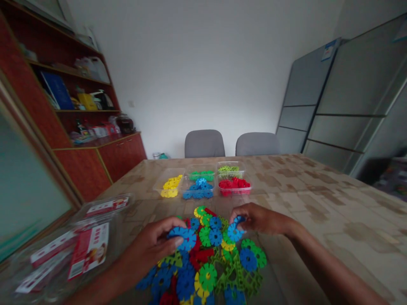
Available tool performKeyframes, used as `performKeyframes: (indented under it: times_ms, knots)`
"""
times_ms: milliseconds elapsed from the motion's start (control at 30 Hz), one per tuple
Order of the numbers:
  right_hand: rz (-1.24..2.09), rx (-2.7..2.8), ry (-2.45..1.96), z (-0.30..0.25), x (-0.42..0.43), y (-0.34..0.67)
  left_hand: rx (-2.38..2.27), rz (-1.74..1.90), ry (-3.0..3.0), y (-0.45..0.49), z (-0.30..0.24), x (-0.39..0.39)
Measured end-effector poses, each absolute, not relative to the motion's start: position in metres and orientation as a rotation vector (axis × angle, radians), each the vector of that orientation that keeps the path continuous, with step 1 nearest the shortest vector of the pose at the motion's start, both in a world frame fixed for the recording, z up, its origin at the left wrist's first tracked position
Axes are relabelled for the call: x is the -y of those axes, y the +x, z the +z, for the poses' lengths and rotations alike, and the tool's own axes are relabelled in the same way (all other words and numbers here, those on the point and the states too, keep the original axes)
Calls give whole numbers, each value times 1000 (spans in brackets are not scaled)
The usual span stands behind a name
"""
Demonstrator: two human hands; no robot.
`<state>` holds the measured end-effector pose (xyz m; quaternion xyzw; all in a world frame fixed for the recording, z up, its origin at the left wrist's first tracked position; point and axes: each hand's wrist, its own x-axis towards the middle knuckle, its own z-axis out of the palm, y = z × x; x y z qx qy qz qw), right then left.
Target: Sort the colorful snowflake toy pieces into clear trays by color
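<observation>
My left hand (pixel 162 239) is closed on blue notched discs (pixel 187 238), pinched between thumb and fingers over the left side of a mixed pile. On the right, my right hand (pixel 249 218) grips more blue notched discs (pixel 234 232) at the pile's far right edge. Beneath both hands spreads the loose heap of plastic pieces: green notched discs (pixel 208 276), yellow ones, red pieces (pixel 202 255) and olive-green lattice pieces (pixel 233 273). Beyond it, a clear tub holds blue discs (pixel 199 190).
Other clear tubs hold yellow discs (pixel 171 186), green pieces (pixel 202 175), red pieces (pixel 234 185) and light-green pieces (pixel 229 169). Clear lids with red-and-white labels (pixel 90 250) lie at the left of the patterned table (pixel 318 212). Two grey chairs (pixel 205 143) stand behind.
</observation>
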<state>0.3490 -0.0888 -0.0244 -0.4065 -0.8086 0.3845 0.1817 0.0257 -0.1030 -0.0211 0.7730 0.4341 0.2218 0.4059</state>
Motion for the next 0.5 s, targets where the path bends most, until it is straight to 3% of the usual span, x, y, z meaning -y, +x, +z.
performKeyframes:
  times_ms: [500]
  knots:
    - [811, 2299, -1256, -62, 97, 299, -948, 631, 1934, 37, -57, 94]
